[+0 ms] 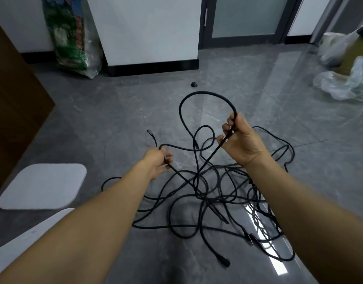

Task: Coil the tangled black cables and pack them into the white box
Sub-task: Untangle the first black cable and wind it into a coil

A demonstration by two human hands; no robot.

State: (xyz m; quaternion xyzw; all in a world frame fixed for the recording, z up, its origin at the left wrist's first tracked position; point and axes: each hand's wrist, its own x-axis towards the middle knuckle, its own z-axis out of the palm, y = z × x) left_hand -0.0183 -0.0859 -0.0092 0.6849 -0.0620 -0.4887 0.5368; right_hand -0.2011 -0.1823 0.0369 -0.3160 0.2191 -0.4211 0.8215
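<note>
A tangle of black cables [215,197] lies on the grey floor in front of me. My right hand [240,140] grips one strand and holds it up, so a loop [188,97] arches above the pile. My left hand [158,160] holds another stretch of cable close to its end; the plug [149,131] sticks up to the left. A second plug [224,262] lies on the floor near me. The white box lid [43,186] lies flat at the left. A white box edge [22,240] shows below it, partly hidden by my left forearm.
A brown wooden panel [14,111] stands at the far left. A green printed bag [72,35] leans on the white wall. Crumpled clear plastic bags [344,83] lie at the right. A small black object [194,84] sits on the floor beyond the cables.
</note>
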